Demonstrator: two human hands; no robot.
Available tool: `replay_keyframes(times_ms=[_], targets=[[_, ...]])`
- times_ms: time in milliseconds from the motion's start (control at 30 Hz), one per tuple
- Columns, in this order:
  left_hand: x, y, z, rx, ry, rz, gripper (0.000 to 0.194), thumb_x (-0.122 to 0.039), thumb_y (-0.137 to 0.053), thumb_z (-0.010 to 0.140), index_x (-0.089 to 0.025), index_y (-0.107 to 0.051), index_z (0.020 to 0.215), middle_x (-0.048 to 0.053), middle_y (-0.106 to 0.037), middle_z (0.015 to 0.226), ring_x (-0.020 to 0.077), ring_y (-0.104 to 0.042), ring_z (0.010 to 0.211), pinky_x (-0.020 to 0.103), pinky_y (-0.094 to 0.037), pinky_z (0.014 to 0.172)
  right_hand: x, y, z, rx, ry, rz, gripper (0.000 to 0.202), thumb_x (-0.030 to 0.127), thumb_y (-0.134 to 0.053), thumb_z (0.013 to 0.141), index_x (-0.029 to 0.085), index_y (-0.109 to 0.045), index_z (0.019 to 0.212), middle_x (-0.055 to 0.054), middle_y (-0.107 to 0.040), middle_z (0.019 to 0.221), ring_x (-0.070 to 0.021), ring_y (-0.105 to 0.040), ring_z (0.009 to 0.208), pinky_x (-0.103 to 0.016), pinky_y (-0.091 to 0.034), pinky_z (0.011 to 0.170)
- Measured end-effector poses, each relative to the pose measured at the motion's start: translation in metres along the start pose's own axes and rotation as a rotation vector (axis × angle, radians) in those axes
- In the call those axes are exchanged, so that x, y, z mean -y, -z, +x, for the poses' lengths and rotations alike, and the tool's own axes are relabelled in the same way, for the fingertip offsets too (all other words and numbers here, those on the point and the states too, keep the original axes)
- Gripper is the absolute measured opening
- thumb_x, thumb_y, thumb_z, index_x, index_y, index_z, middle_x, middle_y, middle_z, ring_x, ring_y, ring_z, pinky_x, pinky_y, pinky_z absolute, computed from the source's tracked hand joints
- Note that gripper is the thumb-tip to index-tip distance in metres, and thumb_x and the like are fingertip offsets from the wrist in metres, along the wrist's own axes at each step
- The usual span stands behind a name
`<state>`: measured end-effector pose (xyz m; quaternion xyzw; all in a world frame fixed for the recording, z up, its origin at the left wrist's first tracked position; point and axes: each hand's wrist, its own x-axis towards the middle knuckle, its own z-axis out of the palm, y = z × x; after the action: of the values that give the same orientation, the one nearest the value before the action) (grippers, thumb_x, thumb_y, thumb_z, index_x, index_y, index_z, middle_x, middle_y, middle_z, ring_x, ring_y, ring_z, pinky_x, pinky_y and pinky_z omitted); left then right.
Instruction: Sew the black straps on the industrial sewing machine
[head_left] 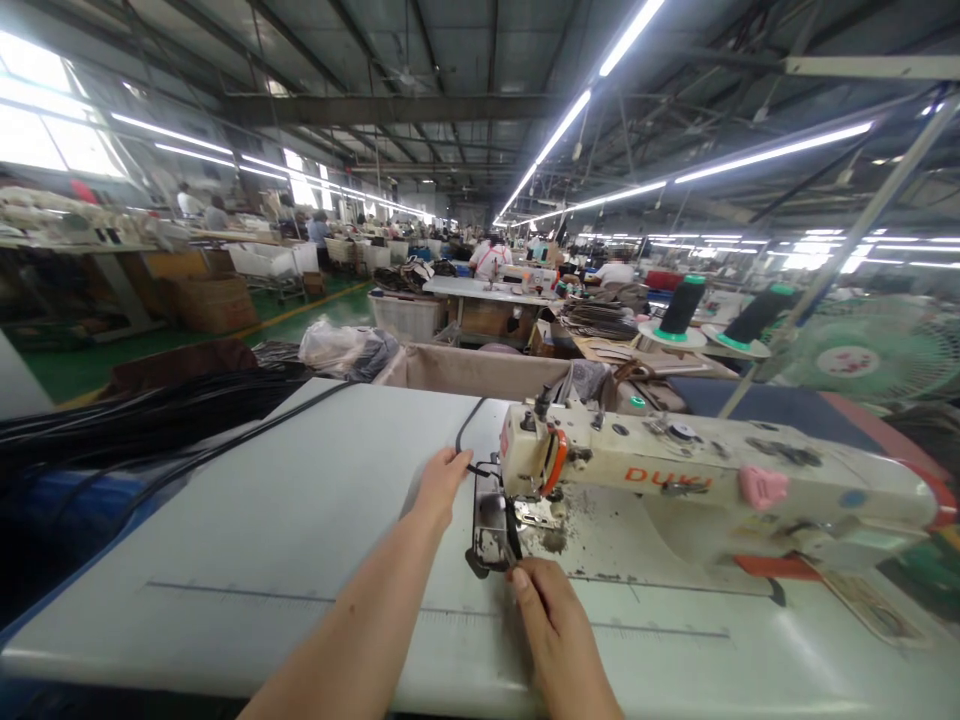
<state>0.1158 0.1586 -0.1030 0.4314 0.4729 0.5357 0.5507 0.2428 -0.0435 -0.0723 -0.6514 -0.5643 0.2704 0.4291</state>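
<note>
Black strap: a narrow, dark strip that runs over the white work table, curves round behind the head of the sewing machine and passes under the needle area, where a short length lies on the metal plate. It comes off a large loose pile of like black strips heaped at the far left edge of the table.

Sewing machine: cream body, worn, red lettering on the arm, an orange guard near the needle, a pink piece on the arm further right. Lint and debris lie on the bed beside the plate.

Handling, judged: the strip appears light and limp; it bends in an easy loop behind the machine head and lies flat without springing up. It looks smooth-surfaced and could slide between fingertips, and its long trailing length may drag or snag on the table edge. Not fragile in appearance. Best held close to the needle on both sides, pinched flat across its width, so the short span stays straight and does not twist.

Left hand: palm down beyond the plate, fingers together and stretched forward, tips touching the strip where it leaves the machine head. Whether it pinches or merely presses cannot be told.

Right hand: near side of the plate, thumb and forefinger closed on the near end of the strip.

Background: two thread cones on stands, a green fan, other people at distant benches.
</note>
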Motion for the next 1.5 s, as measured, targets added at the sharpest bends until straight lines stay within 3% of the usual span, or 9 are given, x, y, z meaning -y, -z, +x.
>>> replay_keyframes(times_ms=[133, 333, 800, 900, 1033, 1133, 1267, 1367, 1500], targets=[[-0.009, 0.022, -0.027, 0.017, 0.051, -0.245, 0.04, -0.046, -0.085, 0.064, -0.017, -0.058, 0.071, 0.004, -0.063, 0.078, 0.018, -0.065, 0.084, 0.034, -0.056, 0.089, 0.007, -0.018, 0.013, 0.154, -0.111, 0.137, 0.059, 0.074, -0.043, 0.09, 0.019, -0.063, 0.085, -0.004, -0.061, 0.074, -0.0185, -0.056, 0.07, -0.031, -0.044, 0.067], [-0.017, 0.056, -0.066, 0.009, -0.01, -0.264, 0.038, -0.045, -0.085, 0.072, -0.014, -0.069, 0.087, 0.009, -0.072, 0.092, 0.0222, -0.07, 0.099, 0.038, -0.056, 0.101, 0.006, -0.046, 0.038, 0.298, -0.368, 0.477, 0.076, 0.088, -0.062, 0.066, 0.015, -0.062, 0.09, -0.001, -0.06, 0.067, -0.0094, -0.046, 0.05, -0.023, -0.028, 0.046], [-0.021, 0.104, -0.125, 0.002, -0.085, -0.081, 0.037, -0.049, -0.076, 0.083, -0.017, -0.07, 0.1, 0.011, -0.075, 0.111, 0.0253, -0.068, 0.113, 0.038, -0.053, 0.104, 0.033, -0.069, 0.061, 0.496, -0.452, 0.742, 0.066, 0.075, -0.075, 0.062, 0.015, -0.059, 0.086, 0.008, -0.041, 0.061, -0.0018, -0.021, 0.045, -0.02, -0.008, 0.046], [-0.026, 0.114, -0.127, 0.019, -0.095, -0.021, 0.039, -0.054, -0.073, 0.085, -0.017, -0.069, 0.098, 0.01, -0.075, 0.105, 0.0238, -0.069, 0.107, 0.036, -0.055, 0.099, 0.032, -0.065, 0.057, 0.473, -0.312, 0.536, 0.057, 0.075, -0.06, 0.077, 0.018, -0.055, 0.083, 0.007, -0.04, 0.06, -0.0059, -0.027, 0.047, -0.022, -0.017, 0.048], [-0.041, 0.139, -0.121, 0.025, -0.112, 0.212, 0.046, -0.063, -0.059, 0.089, -0.018, -0.069, 0.088, 0.008, -0.072, 0.093, 0.0229, -0.068, 0.093, 0.034, -0.054, 0.089, 0.022, -0.047, 0.038, 0.201, 0.054, -0.217, 0.029, 0.047, -0.061, 0.089, 0.02, -0.052, 0.08, -0.001, -0.055, 0.074, -0.0166, -0.052, 0.071, -0.03, -0.04, 0.067], [-0.051, 0.164, -0.112, 0.013, -0.106, 0.367, 0.048, -0.066, -0.058, 0.086, -0.019, -0.067, 0.082, 0.007, -0.071, 0.089, 0.0244, -0.066, 0.094, 0.035, -0.049, 0.09, 0.008, -0.03, 0.019, -0.003, 0.237, -0.757, 0.018, 0.023, -0.06, 0.091, 0.018, -0.064, 0.107, -0.011, -0.064, 0.107, -0.0262, -0.061, 0.099, -0.037, -0.046, 0.083], [-0.055, 0.198, -0.099, 0.01, 0.003, 0.459, 0.051, -0.068, -0.063, 0.077, -0.018, -0.066, 0.085, 0.006, -0.069, 0.081, 0.0212, -0.063, 0.078, 0.032, -0.048, 0.076, -0.008, -0.019, 0.003, 0.02, 0.128, -1.078, 0.052, 0.015, -0.05, 0.096, 0.023, -0.05, 0.148, -0.012, -0.064, 0.117, -0.0232, -0.069, 0.092, -0.032, -0.051, 0.071], [-0.054, 0.226, -0.09, 0.014, 0.047, 0.517, 0.062, -0.069, -0.062, 0.074, -0.015, -0.068, 0.104, 0.0, -0.061, 0.067, 0.0154, -0.051, 0.058, 0.027, -0.038, 0.058, -0.008, -0.016, -0.002, 0.114, 0.038, -1.152, 0.057, 0.009, -0.043, 0.097, 0.021, -0.046, 0.153, -0.012, -0.067, 0.116, -0.0205, -0.071, 0.087, -0.029, -0.052, 0.068], [-0.059, 0.274, -0.075, -0.102, 0.048, 0.703, 0.081, -0.07, -0.055, 0.073, -0.009, -0.066, 0.126, 0.0, -0.058, 0.063, 0.0171, -0.049, 0.055, 0.028, -0.036, 0.054, 0.006, -0.015, -0.003, 0.212, 0.002, -1.157, 0.06, 0.007, -0.039, 0.096, 0.017, -0.044, 0.155, -0.015, -0.07, 0.114, -0.0236, -0.073, 0.09, -0.033, -0.056, 0.073]])
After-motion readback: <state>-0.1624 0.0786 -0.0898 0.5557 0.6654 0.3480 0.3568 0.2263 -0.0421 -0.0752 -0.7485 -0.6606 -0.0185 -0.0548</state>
